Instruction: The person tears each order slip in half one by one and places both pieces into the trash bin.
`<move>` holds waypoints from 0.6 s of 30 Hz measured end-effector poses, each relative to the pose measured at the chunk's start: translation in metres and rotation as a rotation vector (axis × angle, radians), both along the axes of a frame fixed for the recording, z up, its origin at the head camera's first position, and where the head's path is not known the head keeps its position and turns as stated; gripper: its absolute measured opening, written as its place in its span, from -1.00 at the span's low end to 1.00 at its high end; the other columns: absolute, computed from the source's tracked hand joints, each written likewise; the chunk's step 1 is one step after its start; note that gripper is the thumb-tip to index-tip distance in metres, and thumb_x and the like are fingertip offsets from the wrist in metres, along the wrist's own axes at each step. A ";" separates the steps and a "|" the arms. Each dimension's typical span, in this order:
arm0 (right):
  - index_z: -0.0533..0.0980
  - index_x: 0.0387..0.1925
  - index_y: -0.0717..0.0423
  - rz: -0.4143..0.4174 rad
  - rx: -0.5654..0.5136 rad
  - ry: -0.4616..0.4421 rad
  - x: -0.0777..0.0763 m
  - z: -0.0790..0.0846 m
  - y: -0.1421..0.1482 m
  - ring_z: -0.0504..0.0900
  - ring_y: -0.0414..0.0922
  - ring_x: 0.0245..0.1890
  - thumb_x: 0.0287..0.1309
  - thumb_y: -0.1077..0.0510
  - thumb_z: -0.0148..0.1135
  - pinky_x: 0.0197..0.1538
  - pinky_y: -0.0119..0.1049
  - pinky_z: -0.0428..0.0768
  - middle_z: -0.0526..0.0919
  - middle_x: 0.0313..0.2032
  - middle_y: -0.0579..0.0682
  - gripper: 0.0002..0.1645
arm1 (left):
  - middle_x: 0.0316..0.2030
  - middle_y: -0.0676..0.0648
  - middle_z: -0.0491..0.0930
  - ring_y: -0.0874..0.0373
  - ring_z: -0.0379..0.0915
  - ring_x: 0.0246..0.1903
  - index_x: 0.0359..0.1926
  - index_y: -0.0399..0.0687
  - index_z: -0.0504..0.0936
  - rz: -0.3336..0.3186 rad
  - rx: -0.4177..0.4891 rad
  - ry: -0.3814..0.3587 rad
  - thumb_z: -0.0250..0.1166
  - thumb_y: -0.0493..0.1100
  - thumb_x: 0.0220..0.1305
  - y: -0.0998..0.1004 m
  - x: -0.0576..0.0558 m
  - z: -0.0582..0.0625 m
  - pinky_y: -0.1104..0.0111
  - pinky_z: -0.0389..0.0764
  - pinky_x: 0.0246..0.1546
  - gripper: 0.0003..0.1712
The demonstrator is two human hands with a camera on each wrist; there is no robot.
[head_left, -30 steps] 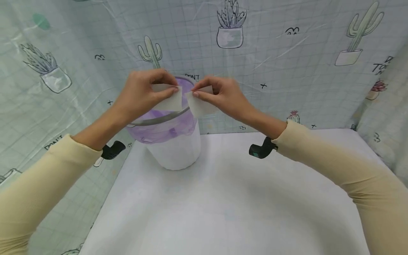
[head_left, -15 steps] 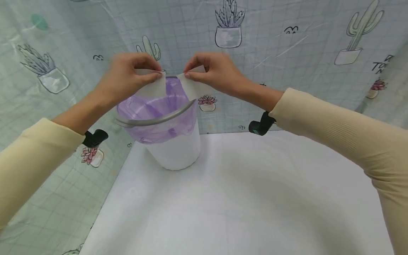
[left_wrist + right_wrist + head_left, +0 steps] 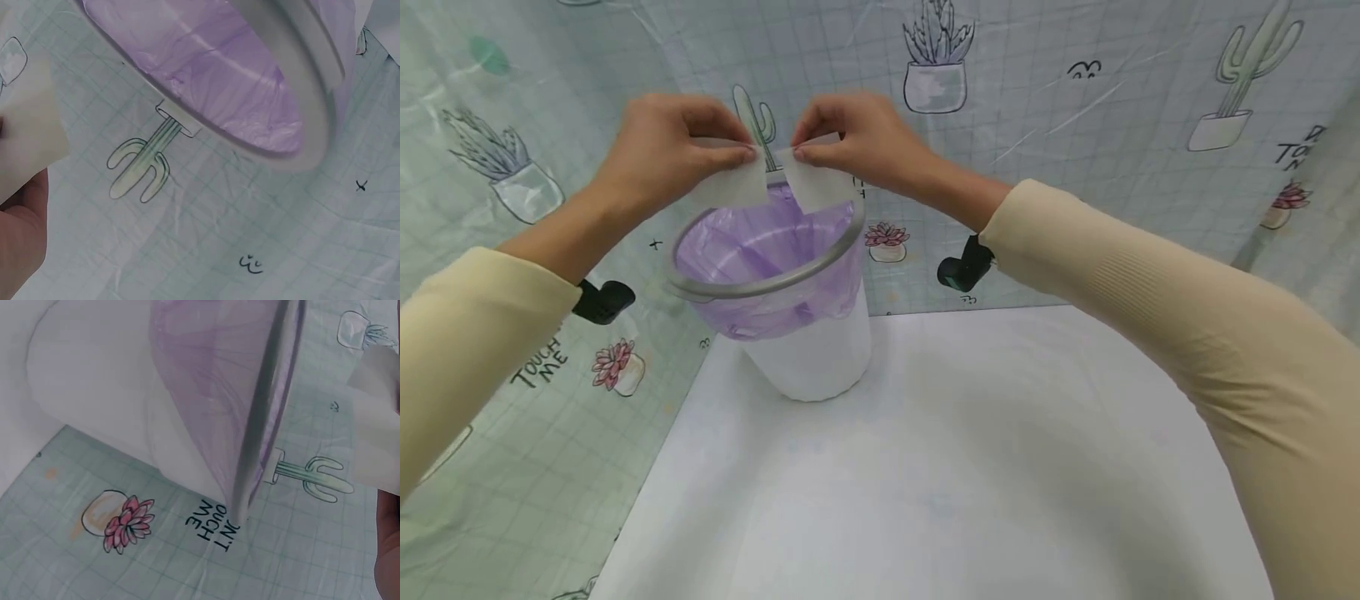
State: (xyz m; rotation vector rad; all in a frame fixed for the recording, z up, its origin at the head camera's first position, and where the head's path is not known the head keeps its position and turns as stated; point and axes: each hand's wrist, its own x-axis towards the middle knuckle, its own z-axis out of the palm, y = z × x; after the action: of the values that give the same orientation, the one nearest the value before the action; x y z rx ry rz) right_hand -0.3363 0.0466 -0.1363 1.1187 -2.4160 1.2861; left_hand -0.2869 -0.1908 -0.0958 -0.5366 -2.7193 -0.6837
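My left hand (image 3: 658,150) pinches a small off-white piece of paper (image 3: 739,185) between thumb and fingers. In the same way my right hand (image 3: 868,142) pinches another piece of paper (image 3: 818,185). The two pieces hang side by side with a narrow gap between them. Both are held above the far part of a white bin (image 3: 812,358), which has a grey rim (image 3: 760,288) and a purple liner bag (image 3: 752,246) folded over its edge. The left wrist view shows one paper (image 3: 31,128) beside the bin's opening; the right wrist view shows the other paper (image 3: 378,425).
The bin stands at the back left of a white table (image 3: 925,467). A pale green grid sheet (image 3: 1037,192) printed with potted cacti hangs behind and to the left. Dark wrist cameras (image 3: 604,302) sit under both cream sleeves (image 3: 1112,275).
Both hands have risen and shifted left from just over the bin's rim, each still pinching its paper. The gap between the papers widened, then narrowed. The bin has stayed put.
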 end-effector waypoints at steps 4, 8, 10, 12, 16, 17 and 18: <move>0.67 -0.09 0.06 -0.002 0.030 -0.031 -0.002 0.007 -0.005 0.63 -0.30 -0.05 0.32 0.08 0.37 -0.02 -0.41 0.55 0.73 -0.09 -0.14 -0.80 | -0.14 0.09 0.74 0.34 0.54 -0.19 -0.05 -0.10 0.76 0.014 -0.048 -0.037 0.41 0.02 0.33 -0.003 -0.007 0.001 0.54 0.46 -0.26 -0.68; 0.68 -0.09 0.08 -0.001 0.064 -0.023 -0.006 0.011 -0.008 0.63 -0.31 -0.03 0.32 0.10 0.37 0.01 -0.44 0.55 0.73 -0.11 -0.12 -0.81 | -0.17 0.16 0.72 0.29 0.51 -0.18 -0.02 -0.09 0.74 0.048 -0.072 -0.076 0.40 0.06 0.34 -0.005 -0.015 0.002 0.49 0.44 -0.27 -0.63; 0.69 -0.10 0.08 -0.001 0.080 -0.034 -0.008 0.013 -0.010 0.64 -0.30 -0.02 0.32 0.10 0.38 0.02 -0.45 0.55 0.73 -0.11 -0.12 -0.81 | -0.19 0.17 0.71 0.26 0.51 -0.18 -0.01 -0.10 0.74 0.060 -0.072 -0.094 0.41 0.06 0.33 -0.006 -0.018 0.002 0.49 0.45 -0.29 -0.63; 0.69 -0.11 0.09 0.008 0.101 -0.037 -0.011 0.014 -0.012 0.66 -0.31 -0.03 0.31 0.11 0.38 0.02 -0.45 0.56 0.73 -0.12 -0.11 -0.82 | -0.18 0.15 0.71 0.25 0.50 -0.19 -0.01 -0.11 0.74 0.070 -0.078 -0.107 0.41 0.04 0.33 -0.006 -0.021 0.002 0.50 0.45 -0.31 -0.63; 0.69 -0.10 0.12 0.020 0.150 -0.057 -0.015 0.019 -0.015 0.67 -0.28 -0.08 0.31 0.14 0.38 0.00 -0.44 0.58 0.74 -0.11 -0.08 -0.82 | -0.14 0.10 0.71 0.24 0.49 -0.21 0.00 -0.13 0.73 0.079 -0.078 -0.133 0.40 0.02 0.35 -0.007 -0.026 0.001 0.51 0.45 -0.33 -0.64; 0.69 -0.10 0.13 0.020 0.166 -0.052 -0.016 0.020 -0.015 0.67 -0.28 -0.09 0.31 0.14 0.37 -0.01 -0.44 0.59 0.74 -0.12 -0.08 -0.81 | -0.15 0.11 0.71 0.25 0.49 -0.21 0.01 -0.13 0.73 0.078 -0.076 -0.139 0.39 0.02 0.35 -0.007 -0.027 0.001 0.52 0.45 -0.33 -0.64; 0.69 -0.10 0.13 0.017 0.182 -0.051 -0.016 0.021 -0.016 0.67 -0.28 -0.10 0.31 0.15 0.37 -0.01 -0.45 0.59 0.73 -0.12 -0.07 -0.81 | -0.15 0.11 0.71 0.24 0.49 -0.22 0.01 -0.13 0.73 0.077 -0.074 -0.150 0.39 0.02 0.36 -0.007 -0.027 0.001 0.52 0.46 -0.33 -0.64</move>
State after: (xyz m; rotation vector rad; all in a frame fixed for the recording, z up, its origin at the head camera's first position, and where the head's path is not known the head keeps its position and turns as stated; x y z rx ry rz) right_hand -0.3527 0.0306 -0.1149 1.1669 -2.6099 1.1312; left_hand -0.3140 -0.1981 -0.0949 -0.4105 -2.8977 -0.6291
